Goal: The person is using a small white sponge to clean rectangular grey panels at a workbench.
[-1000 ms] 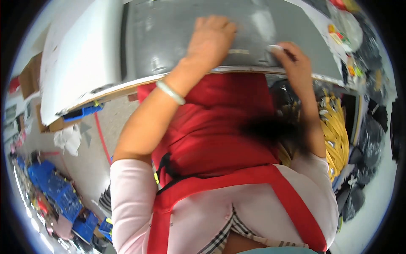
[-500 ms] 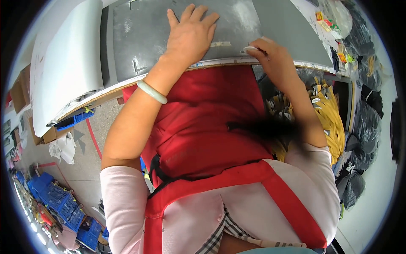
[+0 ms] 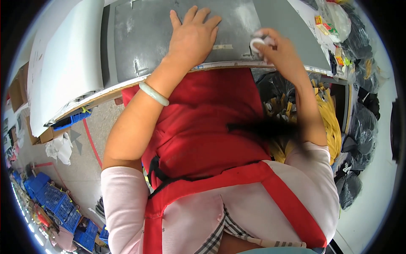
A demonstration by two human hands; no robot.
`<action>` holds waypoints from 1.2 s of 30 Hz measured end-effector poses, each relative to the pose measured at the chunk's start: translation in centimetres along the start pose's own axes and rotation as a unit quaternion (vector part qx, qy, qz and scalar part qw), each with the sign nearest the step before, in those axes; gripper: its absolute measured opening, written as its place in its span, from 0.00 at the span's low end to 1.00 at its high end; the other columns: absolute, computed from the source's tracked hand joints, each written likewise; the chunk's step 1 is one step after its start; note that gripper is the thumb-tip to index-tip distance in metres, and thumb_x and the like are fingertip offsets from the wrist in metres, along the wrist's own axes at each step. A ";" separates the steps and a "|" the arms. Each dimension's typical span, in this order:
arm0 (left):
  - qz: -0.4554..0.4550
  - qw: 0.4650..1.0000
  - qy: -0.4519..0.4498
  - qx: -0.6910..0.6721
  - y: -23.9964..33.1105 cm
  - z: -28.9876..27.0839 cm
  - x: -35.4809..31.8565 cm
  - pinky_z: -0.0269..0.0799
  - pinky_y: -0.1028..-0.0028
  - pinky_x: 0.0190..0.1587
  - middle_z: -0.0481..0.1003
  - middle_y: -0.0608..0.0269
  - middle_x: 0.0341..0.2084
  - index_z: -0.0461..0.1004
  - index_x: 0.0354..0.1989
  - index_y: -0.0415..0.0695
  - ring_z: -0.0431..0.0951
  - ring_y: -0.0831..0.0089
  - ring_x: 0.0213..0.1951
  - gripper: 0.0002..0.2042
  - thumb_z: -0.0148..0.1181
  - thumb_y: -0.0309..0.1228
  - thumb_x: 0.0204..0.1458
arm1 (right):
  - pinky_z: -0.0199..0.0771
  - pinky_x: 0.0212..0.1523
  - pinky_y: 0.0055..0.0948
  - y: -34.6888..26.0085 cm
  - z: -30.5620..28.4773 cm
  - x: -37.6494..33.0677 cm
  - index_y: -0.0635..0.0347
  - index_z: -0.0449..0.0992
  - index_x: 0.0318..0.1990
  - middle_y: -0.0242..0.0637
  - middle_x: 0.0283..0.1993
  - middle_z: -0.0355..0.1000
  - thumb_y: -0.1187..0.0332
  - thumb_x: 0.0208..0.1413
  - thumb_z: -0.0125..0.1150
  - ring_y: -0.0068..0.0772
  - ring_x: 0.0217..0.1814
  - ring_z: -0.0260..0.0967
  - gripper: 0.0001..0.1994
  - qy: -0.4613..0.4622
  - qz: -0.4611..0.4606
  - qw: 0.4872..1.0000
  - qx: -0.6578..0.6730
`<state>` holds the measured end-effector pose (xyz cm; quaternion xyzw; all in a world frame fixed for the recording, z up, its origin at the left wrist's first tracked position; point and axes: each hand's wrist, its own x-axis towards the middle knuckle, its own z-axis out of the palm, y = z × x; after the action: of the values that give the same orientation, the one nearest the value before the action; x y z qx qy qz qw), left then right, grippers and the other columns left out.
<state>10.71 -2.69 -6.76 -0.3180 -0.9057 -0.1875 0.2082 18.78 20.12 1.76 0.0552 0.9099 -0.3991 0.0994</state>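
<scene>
— Closest to us it's all red apron (image 3: 198, 127) over a pink top; what are the hands doing past it?

— The left hand (image 3: 192, 38), up at about twelve o'clock, lies flat with fingers spread on the dark grey sheet (image 3: 148, 38). It grips nothing; I'd say it presses down to keep the sheet from sliding. There's a pale green bangle (image 3: 154, 94) on that wrist.

— And the other?

— The right hand (image 3: 279, 51), near one o'clock, has its fingers curled around a small white tape roll (image 3: 256, 43), held right at the sheet's near edge, probably so a strip can be laid there. A short tan strip already sits on the sheet between the two hands.

— How does the sheet look?

— Matte, dusty grey, scuffed with pale smears, lying flat on the surface (image 3: 220, 67) and reaching its front rim.

— Anything beyond?

— A big white board (image 3: 67, 63) at ten o'clock beside the sheet, yellow cords (image 3: 330, 122) at three o'clock, black bags (image 3: 359, 139) past them, blue crates (image 3: 50, 199) on the floor at eight o'clock.
</scene>
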 end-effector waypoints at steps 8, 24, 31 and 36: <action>-0.009 1.000 0.000 -0.021 0.9 0.2 0.2 0.54 0.34 0.65 0.73 0.64 0.57 0.77 0.56 0.55 0.67 0.58 0.65 0.15 0.57 0.36 0.62 | 0.70 0.30 0.19 1.5 -1.7 7.5 0.58 0.78 0.50 0.27 0.28 0.73 0.62 0.64 0.62 0.14 0.29 0.67 0.12 0.112 -0.123 0.979 -0.115; -0.011 1.000 -0.013 -0.004 0.6 0.0 0.2 0.54 0.35 0.66 0.72 0.64 0.59 0.76 0.59 0.57 0.66 0.58 0.66 0.15 0.54 0.38 0.64 | 0.64 0.26 0.23 1.7 1.4 -1.0 0.59 0.75 0.44 0.28 0.23 0.71 0.67 0.61 0.61 0.18 0.24 0.64 0.08 0.059 -0.017 0.998 -0.027; -0.009 0.999 -0.030 -0.012 0.3 0.1 0.1 0.51 0.31 0.67 0.70 0.64 0.61 0.75 0.59 0.55 0.63 0.57 0.68 0.15 0.53 0.38 0.65 | 0.68 0.28 0.18 -0.7 -2.5 1.8 0.55 0.77 0.45 0.26 0.28 0.74 0.63 0.63 0.61 0.16 0.27 0.67 0.09 -0.046 0.031 0.998 0.028; -0.008 0.999 -0.023 -0.022 0.4 -0.3 0.2 0.50 0.30 0.66 0.71 0.63 0.60 0.76 0.58 0.55 0.64 0.57 0.67 0.16 0.56 0.37 0.63 | 0.70 0.30 0.17 0.4 -1.9 6.2 0.58 0.79 0.46 0.27 0.29 0.75 0.62 0.63 0.61 0.16 0.29 0.69 0.11 0.029 -0.050 0.998 0.027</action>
<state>10.89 -2.46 -6.39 -0.3199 -0.9084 -0.2012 0.1785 12.57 21.90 1.31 0.0235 0.9029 -0.4261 0.0515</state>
